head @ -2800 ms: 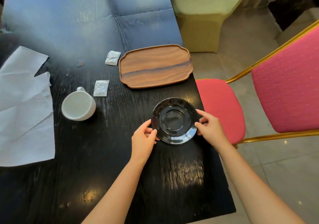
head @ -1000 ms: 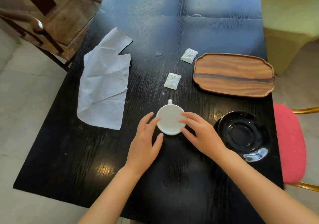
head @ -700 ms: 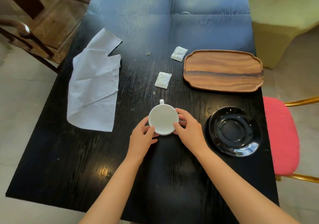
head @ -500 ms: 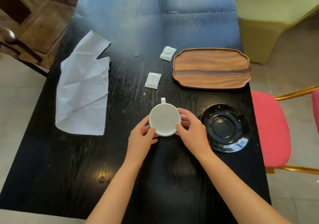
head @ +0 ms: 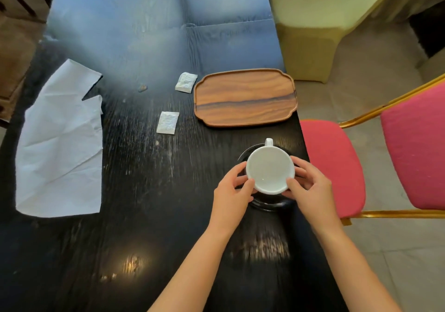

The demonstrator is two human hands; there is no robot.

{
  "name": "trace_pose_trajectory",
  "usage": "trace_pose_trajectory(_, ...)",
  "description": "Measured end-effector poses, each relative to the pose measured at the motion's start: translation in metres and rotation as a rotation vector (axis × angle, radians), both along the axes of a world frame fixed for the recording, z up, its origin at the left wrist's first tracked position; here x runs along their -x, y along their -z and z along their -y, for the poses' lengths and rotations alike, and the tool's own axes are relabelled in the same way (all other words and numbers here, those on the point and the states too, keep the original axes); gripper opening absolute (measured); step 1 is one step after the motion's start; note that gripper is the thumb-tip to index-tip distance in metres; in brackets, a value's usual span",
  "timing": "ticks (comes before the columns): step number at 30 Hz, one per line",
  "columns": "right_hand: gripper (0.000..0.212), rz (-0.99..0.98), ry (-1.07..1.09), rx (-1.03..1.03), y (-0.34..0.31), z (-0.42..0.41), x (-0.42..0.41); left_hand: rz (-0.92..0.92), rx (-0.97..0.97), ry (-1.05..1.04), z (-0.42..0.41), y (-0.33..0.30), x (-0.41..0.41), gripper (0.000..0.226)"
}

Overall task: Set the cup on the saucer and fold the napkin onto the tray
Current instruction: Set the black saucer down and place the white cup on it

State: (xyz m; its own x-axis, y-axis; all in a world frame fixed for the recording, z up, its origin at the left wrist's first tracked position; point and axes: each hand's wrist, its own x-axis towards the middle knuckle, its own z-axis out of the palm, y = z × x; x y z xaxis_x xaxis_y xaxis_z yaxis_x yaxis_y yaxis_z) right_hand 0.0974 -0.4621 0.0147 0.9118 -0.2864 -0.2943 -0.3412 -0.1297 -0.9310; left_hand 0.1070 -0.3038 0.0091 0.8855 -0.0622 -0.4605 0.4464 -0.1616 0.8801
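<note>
A white cup (head: 269, 168) with its handle pointing away from me is over the black saucer (head: 269, 204), which shows only as a dark rim around it. I cannot tell whether the cup rests on the saucer or hovers just above it. My left hand (head: 231, 196) grips the cup's left side and my right hand (head: 310, 189) grips its right side. A wooden tray (head: 245, 97) lies empty beyond the cup. A crumpled white napkin (head: 60, 143) lies spread flat at the table's left.
Two small white sachets (head: 167, 122) (head: 186, 82) lie left of the tray on the black table (head: 144, 215). A red chair with a gold frame (head: 332, 167) stands close to the table's right edge. A pale upholstered seat (head: 310, 23) is at the far right.
Both hands have carried the cup from the middle of the table rightward, to over the saucer. The view has shifted right with them.
</note>
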Motion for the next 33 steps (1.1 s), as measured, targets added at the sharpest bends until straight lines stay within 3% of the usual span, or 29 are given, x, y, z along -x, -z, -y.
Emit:
trace_pose_trajectory(13,0.044,-0.04,-0.024,-0.084,0.019,0.015,0.004,-0.061,-0.028,-0.017,0.015,0.011,0.008,0.042)
trace_pose_trajectory(33,0.043,-0.008,-0.111,-0.044,0.018,0.018,0.004,-0.049,-0.035,-0.064,0.018,0.016,0.014,0.047)
